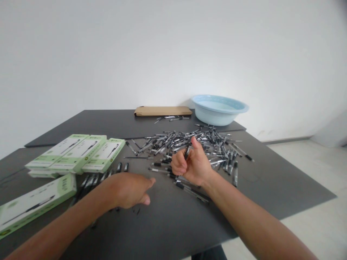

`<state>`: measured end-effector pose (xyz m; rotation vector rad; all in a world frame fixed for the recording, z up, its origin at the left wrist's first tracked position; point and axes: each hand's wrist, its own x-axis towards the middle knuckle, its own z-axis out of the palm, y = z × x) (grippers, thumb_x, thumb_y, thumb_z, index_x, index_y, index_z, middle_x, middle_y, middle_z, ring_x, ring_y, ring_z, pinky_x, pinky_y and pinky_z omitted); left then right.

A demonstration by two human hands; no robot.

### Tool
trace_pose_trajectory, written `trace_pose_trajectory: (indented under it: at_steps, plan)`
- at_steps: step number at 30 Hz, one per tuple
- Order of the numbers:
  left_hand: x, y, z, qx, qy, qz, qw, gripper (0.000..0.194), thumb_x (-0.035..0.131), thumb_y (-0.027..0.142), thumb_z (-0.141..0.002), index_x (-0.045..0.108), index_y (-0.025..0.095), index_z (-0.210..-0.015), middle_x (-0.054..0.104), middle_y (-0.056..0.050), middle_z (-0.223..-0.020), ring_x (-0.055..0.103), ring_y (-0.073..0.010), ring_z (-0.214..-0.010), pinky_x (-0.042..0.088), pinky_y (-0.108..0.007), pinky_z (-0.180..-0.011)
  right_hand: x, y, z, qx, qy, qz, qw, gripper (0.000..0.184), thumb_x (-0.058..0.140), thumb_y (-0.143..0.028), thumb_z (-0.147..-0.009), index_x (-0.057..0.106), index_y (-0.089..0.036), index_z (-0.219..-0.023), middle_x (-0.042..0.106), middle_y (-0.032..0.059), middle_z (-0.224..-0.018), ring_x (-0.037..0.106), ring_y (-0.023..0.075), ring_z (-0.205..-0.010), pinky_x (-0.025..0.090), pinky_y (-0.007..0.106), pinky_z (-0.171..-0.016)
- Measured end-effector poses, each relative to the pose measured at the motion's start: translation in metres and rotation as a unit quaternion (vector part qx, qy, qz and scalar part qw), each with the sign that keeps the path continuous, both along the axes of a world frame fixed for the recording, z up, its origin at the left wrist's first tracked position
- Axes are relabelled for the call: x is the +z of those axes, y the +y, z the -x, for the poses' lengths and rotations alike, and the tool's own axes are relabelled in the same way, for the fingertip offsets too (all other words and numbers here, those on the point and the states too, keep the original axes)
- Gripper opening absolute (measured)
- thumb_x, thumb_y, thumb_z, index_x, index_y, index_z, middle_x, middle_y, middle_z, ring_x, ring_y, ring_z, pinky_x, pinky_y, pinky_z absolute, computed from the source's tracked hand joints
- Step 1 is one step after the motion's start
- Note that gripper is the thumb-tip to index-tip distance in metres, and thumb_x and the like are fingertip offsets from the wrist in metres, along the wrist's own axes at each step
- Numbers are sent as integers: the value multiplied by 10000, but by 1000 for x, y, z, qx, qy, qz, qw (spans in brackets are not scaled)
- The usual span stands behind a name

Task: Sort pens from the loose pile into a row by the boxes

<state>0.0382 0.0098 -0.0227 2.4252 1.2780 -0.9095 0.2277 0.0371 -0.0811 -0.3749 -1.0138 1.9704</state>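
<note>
My right hand [192, 164] is over the front of a large heap of pens [187, 141], thumb raised and fingers curled around a pen [187, 152] that shows only in part. Further left, my left hand [132, 189] hangs palm down above the table, its thumb and a finger stretched out and apart with nothing visible between them. The remaining fingers are hidden below it. Under and behind that hand lies a row of dark-capped pens [89, 182], partly covered by the wrist. Several loose pens [191, 191] lie just in front of my right hand.
Several green-and-white pen boxes [73, 151] are stacked at the left, with another box [38, 202] nearer me. At the back stand a light blue basin [217, 113] and a flat brown cardboard piece [162, 111]. The dark table [271, 180] ends at the right.
</note>
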Motion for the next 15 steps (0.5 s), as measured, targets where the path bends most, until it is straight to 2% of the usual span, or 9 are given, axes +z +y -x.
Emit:
trace_pose_trajectory:
  at_steps: [3,6,15]
  plan:
    - [1,-1,-2,-1,15,9,1000,590,533,302,-881,413,141,-1435,663,-195,-1189,646,-330,-1038,505,-395,-831,-2,1,0,0,12,11,1000,721,258,-717,-864,625,-152,-606,280,-58,-418,248,83,-388,217,222,-435]
    - [0,0,-3,6,15,8,1000,583,545,296,-879,425,143,-1428,652,-197,-1205,639,-337,-1052,506,-407,-838,-3,1,0,9,14,15,1000,688,259,-710,-862,650,-158,-736,277,-76,-411,205,76,-376,221,217,-428]
    - [2,1,-9,27,29,17,999,581,552,269,-875,434,101,-1419,623,-232,-1229,619,-363,-1080,495,-437,-867,-6,2,-1,15,14,37,999,651,263,-727,-851,601,-182,-742,275,-88,-398,176,73,-367,214,209,-419]
